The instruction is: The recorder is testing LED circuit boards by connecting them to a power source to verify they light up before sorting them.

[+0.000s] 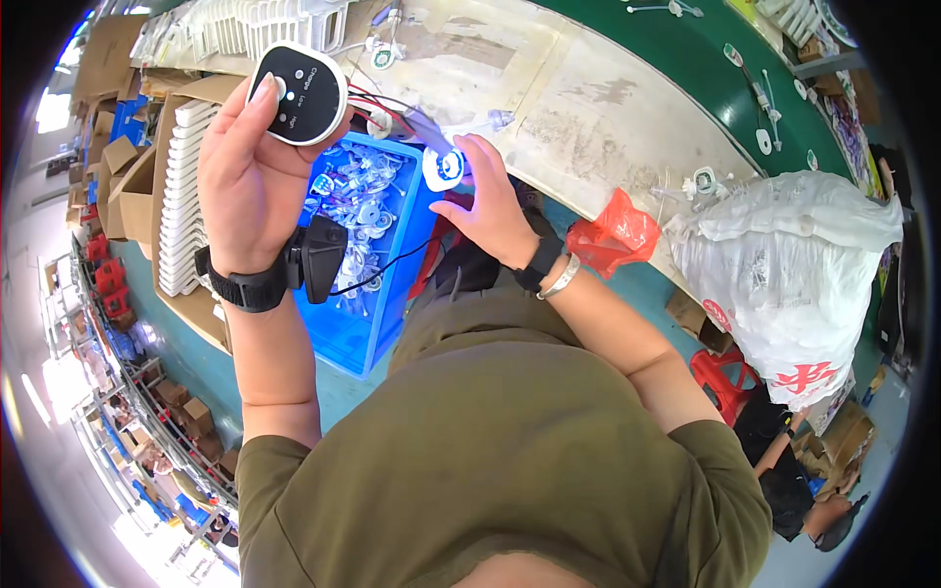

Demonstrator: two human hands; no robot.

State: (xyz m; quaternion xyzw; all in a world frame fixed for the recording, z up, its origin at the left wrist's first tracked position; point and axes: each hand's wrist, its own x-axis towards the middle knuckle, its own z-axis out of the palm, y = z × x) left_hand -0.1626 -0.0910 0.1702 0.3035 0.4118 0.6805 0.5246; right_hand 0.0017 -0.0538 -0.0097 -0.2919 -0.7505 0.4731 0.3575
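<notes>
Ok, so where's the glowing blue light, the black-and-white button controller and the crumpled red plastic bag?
Glowing blue light (447, 171): head view, on its lit face.
Black-and-white button controller (308, 98): head view, on its black front panel.
Crumpled red plastic bag (616, 233): head view, on its crinkled middle.

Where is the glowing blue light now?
In the head view, above centre, the glowing blue light is in the right hand, by the upper right corner of the blue bin, right of the control box in the left hand.
</notes>
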